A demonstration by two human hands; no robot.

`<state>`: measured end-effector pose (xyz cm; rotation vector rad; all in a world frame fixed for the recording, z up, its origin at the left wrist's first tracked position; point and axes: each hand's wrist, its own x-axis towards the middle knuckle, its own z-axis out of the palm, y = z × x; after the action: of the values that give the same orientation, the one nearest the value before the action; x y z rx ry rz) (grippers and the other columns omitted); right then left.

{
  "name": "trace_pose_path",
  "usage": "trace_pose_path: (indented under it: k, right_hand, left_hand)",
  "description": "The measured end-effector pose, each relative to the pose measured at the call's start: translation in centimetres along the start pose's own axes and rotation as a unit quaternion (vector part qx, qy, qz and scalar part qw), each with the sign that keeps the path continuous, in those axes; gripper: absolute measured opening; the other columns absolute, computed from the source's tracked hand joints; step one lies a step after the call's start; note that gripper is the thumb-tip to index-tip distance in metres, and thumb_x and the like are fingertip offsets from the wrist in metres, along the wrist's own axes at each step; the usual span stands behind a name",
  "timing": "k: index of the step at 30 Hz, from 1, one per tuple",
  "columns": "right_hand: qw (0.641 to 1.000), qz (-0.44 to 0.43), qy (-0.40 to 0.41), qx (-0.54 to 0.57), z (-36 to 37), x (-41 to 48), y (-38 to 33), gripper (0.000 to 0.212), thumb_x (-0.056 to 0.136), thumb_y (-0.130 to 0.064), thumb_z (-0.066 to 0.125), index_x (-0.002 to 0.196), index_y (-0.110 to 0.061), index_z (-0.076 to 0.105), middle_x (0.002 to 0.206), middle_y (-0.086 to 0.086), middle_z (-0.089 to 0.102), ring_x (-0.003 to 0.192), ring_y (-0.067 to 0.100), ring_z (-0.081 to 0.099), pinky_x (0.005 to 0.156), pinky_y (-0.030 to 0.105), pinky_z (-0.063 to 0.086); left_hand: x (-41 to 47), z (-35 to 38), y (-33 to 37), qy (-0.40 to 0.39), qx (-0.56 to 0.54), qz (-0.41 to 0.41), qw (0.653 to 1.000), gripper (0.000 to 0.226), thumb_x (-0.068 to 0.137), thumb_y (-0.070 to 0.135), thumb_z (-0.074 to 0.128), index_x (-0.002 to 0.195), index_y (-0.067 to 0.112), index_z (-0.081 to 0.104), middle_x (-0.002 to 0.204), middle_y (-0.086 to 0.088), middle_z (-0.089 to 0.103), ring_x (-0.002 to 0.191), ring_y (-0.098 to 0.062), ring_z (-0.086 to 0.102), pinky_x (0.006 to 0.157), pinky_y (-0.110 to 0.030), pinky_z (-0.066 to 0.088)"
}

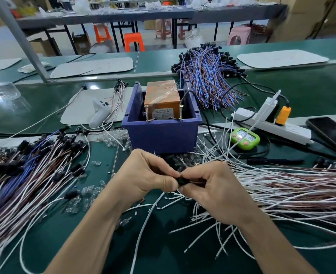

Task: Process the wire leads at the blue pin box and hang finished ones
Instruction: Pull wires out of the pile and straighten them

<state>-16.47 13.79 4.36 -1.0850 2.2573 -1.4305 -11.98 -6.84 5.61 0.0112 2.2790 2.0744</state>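
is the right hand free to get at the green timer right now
Probably not yet: the right hand pinches a small black part with the left hand; the timer itself looks mostly uncovered.

wire piles point(24, 171) flank both sides; blue box point(163, 133) blocks straight ahead.

Head-worn view; forward, downward, close

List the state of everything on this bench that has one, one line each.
left hand, pinching the black connector.
right hand, pinching the same black connector.
blue pin box, upright, open-topped, orange unit inside.
power strip, orange plug and white charger plugged in.
phone, screen dark.
green timer, lying face up.
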Motion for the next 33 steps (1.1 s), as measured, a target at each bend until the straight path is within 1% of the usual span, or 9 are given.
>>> trace_pose_path:
  k: [3, 7, 10, 12, 16, 19, 23, 30, 33]
  right_hand:
    - [1.000, 0.004, 0.022, -0.004, 0.2, 0.1, 0.0, 0.018, 0.090, -0.012, 0.072, 0.074, -0.021, 0.071, 0.058, 0.001, 0.053, 0.053, 0.005, 0.041, 0.050, 0.025, 0.033]
    - [0.984, 0.012, 0.159, 0.079, 0.5, 1.2, -1.1, 0.014, 0.092, -0.010, 0.073, 0.081, -0.019, 0.078, 0.060, 0.000, 0.059, 0.054, 0.004, 0.047, 0.051, 0.028, 0.038]
    - [0.880, 0.022, 0.213, 0.424, -0.9, 2.1, -2.7, 0.011, 0.088, -0.013, 0.071, 0.080, -0.017, 0.077, 0.061, -0.001, 0.054, 0.052, 0.009, 0.043, 0.057, 0.027, 0.037]
    - [0.810, 0.009, 0.193, 0.554, -2.0, 2.3, -4.0, 0.011, 0.087, -0.021, 0.069, 0.082, -0.012, 0.073, 0.058, 0.000, 0.050, 0.050, 0.011, 0.040, 0.058, 0.026, 0.039]
    - [0.714, -0.034, 0.155, 0.682, -3.6, 2.9, -6.1, 0.020, 0.100, -0.021, 0.055, 0.088, -0.008, 0.065, 0.058, 0.001, 0.049, 0.047, 0.012, 0.035, 0.054, 0.024, 0.040]
    - [0.687, -0.066, 0.182, 0.700, -5.7, 2.4, -5.9, 0.025, 0.107, -0.020, 0.048, 0.090, -0.008, 0.061, 0.063, 0.003, 0.053, 0.051, 0.012, 0.036, 0.058, 0.025, 0.042]
    - [0.707, -0.038, 0.234, 0.666, -7.8, 0.9, -4.2, 0.020, 0.101, -0.015, 0.052, 0.086, -0.011, 0.064, 0.076, 0.006, 0.063, 0.059, 0.015, 0.051, 0.065, 0.030, 0.051]
    - [0.798, 0.082, 0.281, 0.527, -8.4, -1.9, -0.7, 0.027, 0.073, 0.011, 0.054, 0.073, -0.011, 0.069, 0.083, 0.017, 0.071, 0.067, 0.023, 0.065, 0.070, 0.035, 0.059]
    - [0.884, 0.141, 0.378, 0.236, -7.9, -2.5, -0.2, 0.045, 0.078, 0.021, 0.057, 0.067, -0.020, 0.073, 0.077, 0.005, 0.074, 0.067, 0.017, 0.067, 0.069, 0.031, 0.057]
  left_hand:
    - [-0.1, 0.3, 0.0, 0.012, -0.014, 0.029, 0.999, 0.025, 0.053, 0.006, 0.097, 0.069, 0.019, 0.084, 0.066, -0.008, 0.075, 0.059, -0.011, 0.068, 0.060, -0.019, 0.053]
    - [0.2, 1.5, 0.1, 0.117, 0.013, 0.102, 0.988, 0.024, 0.070, 0.017, 0.089, 0.092, 0.026, 0.085, 0.087, -0.002, 0.081, 0.079, -0.010, 0.076, 0.071, -0.018, 0.057]
    - [0.3, 2.4, 0.0, 0.084, 0.060, 0.118, 0.988, 0.056, 0.072, 0.035, 0.087, 0.126, 0.029, 0.074, 0.118, 0.007, 0.077, 0.111, -0.008, 0.071, 0.092, -0.023, 0.056]
    - [0.1, 3.8, 0.0, 0.012, 0.138, 0.119, 0.983, 0.062, 0.081, 0.039, 0.079, 0.140, 0.030, 0.064, 0.133, 0.014, 0.069, 0.128, -0.006, 0.062, 0.106, -0.033, 0.050]
    - [-0.2, 6.2, 0.2, -0.006, 0.153, 0.106, 0.983, 0.007, 0.092, 0.031, 0.070, 0.097, 0.030, 0.076, 0.105, 0.012, 0.075, 0.105, -0.007, 0.068, 0.092, -0.039, 0.052]
    - [-0.3, 5.0, 0.9, 0.041, 0.061, 0.111, 0.991, 0.014, 0.093, 0.031, 0.069, 0.087, 0.023, 0.079, 0.082, -0.005, 0.076, 0.079, -0.018, 0.069, 0.076, -0.034, 0.056]
    - [-0.8, 2.7, 2.4, 0.131, -0.008, 0.154, 0.979, 0.017, 0.086, 0.017, 0.076, 0.088, 0.032, 0.084, 0.069, -0.005, 0.071, 0.061, -0.004, 0.058, 0.064, -0.014, 0.049]
    - [-1.9, 0.5, 3.4, 0.298, 0.165, 0.217, 0.915, 0.028, 0.074, 0.022, 0.090, 0.086, 0.045, 0.080, 0.077, 0.022, 0.076, 0.074, 0.001, 0.072, 0.067, -0.005, 0.050]
    - [-1.9, 0.5, 3.2, 0.287, 0.198, 0.244, 0.905, 0.016, 0.074, 0.033, 0.087, 0.082, 0.044, 0.079, 0.079, 0.023, 0.075, 0.077, -0.003, 0.071, 0.070, -0.007, 0.049]
